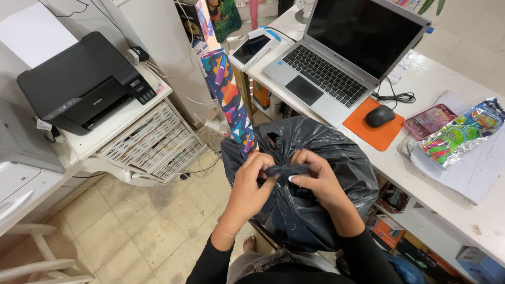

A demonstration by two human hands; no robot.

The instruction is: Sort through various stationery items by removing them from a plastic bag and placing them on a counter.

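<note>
With both hands pinching the twisted neck of the black plastic bag [315,179], left hand [251,181] and right hand [315,179] should pull opposite ways, evenly. Bag sits just in front of the person, beside the tabletop [447,173]; keep the twist tight.

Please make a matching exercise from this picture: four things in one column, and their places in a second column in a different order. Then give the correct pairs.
Things:
1. black plastic bag
2. computer mouse
3. black printer
4. laptop

Places:
A. on the orange pad
B. on the white cabinet at the far left
C. open on the white desk, screen dark
D. gripped at its top by the left hand and the right hand

Pairs: 1-D, 2-A, 3-B, 4-C
</note>
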